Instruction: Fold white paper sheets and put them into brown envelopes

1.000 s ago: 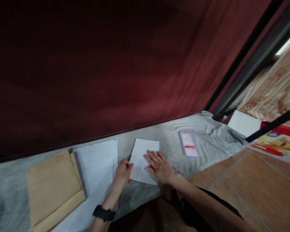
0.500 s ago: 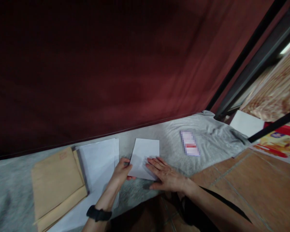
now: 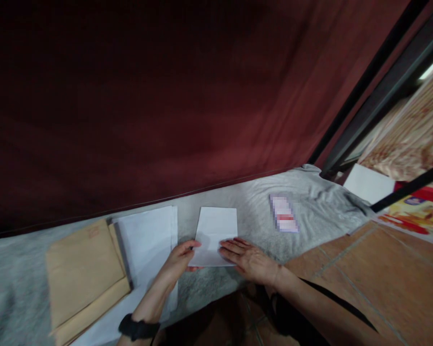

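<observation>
A folded sheet of white paper (image 3: 217, 223) lies in front of me on a grey cloth, with a faint crease across its middle. At its lower left edge, my left hand (image 3: 180, 257) pinches it, thumb on top and fingers underneath. My right hand (image 3: 250, 259) rests on the paper's lower right part with the fingers stretched out flat. Its thumb is hidden. A black band circles my left wrist. Just left of my left hand is a stack of larger white sheets (image 3: 147, 235), partly covered by brown paper envelopes (image 3: 82, 269).
The grey cloth (image 3: 252, 197) runs along a dark red fabric panel (image 3: 187, 120). A pixelated pinkish item (image 3: 284, 214) lies to the right. Beyond are brown floor tiles (image 3: 382, 259), black metal poles (image 3: 368, 86), a white board (image 3: 370, 183) and a red and yellow printed box (image 3: 414, 209).
My left hand has shifted slightly, its thumb now further onto the paper. My right hand has moved a little down, and its thumb has gone out of sight. The paper has turned slightly.
</observation>
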The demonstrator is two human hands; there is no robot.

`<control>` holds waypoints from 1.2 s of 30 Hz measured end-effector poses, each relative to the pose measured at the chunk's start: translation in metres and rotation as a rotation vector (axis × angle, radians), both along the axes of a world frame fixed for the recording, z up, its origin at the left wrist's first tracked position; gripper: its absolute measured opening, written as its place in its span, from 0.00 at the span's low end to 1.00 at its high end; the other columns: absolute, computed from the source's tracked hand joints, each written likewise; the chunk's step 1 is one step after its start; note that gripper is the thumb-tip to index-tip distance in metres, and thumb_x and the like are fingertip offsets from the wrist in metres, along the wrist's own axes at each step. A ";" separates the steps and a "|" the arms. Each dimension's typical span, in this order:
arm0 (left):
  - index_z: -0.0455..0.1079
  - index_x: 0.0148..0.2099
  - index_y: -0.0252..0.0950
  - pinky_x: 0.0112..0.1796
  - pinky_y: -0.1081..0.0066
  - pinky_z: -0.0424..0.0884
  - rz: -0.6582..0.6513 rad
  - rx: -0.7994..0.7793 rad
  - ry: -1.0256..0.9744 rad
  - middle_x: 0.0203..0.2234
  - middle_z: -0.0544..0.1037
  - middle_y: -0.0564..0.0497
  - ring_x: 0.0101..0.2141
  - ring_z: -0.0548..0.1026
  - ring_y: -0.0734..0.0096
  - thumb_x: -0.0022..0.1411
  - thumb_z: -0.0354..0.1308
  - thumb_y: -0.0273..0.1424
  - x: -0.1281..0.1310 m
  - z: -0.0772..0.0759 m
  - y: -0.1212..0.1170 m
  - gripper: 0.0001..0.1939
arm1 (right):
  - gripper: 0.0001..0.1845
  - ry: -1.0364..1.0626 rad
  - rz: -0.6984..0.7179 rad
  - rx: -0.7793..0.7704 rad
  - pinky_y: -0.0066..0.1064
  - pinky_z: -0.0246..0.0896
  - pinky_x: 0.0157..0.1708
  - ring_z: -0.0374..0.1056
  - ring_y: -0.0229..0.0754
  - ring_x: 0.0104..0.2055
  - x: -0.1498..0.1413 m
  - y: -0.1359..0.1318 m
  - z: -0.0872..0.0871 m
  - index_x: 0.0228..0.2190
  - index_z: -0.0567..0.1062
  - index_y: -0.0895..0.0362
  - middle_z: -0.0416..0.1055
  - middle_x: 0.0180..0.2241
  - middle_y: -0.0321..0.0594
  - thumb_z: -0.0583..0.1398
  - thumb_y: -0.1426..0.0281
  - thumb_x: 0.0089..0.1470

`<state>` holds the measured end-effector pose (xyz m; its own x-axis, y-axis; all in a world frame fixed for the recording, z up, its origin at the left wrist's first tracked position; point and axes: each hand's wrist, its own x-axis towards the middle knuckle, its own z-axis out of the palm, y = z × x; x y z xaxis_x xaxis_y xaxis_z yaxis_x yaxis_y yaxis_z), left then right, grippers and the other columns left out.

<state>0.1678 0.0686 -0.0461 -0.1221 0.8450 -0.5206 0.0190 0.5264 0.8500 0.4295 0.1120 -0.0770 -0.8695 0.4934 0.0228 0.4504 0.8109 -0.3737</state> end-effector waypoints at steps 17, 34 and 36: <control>0.68 0.52 0.37 0.25 0.74 0.59 -0.066 0.416 0.267 0.22 0.72 0.58 0.22 0.66 0.73 0.54 0.56 0.36 -0.025 0.000 0.038 0.23 | 0.30 0.273 -0.509 -0.002 0.47 0.51 0.65 0.54 0.50 0.67 -0.019 0.025 0.011 0.66 0.58 0.58 0.59 0.66 0.50 0.53 0.64 0.66; 0.74 0.42 0.37 0.45 0.63 0.73 0.104 0.605 0.593 0.37 0.79 0.47 0.37 0.76 0.63 0.56 0.56 0.35 -0.032 -0.012 0.066 0.12 | 0.05 0.304 -0.841 -0.544 0.25 0.57 0.23 0.64 0.35 0.24 -0.016 0.069 0.007 0.28 0.75 0.59 0.68 0.21 0.32 0.59 0.75 0.53; 0.74 0.46 0.36 0.52 0.58 0.71 0.143 0.674 0.780 0.44 0.77 0.43 0.45 0.76 0.58 0.60 0.52 0.33 -0.025 -0.016 0.064 0.15 | 0.06 0.296 -0.875 -0.521 0.25 0.56 0.22 0.64 0.35 0.22 -0.014 0.070 0.008 0.28 0.75 0.59 0.68 0.21 0.32 0.58 0.76 0.53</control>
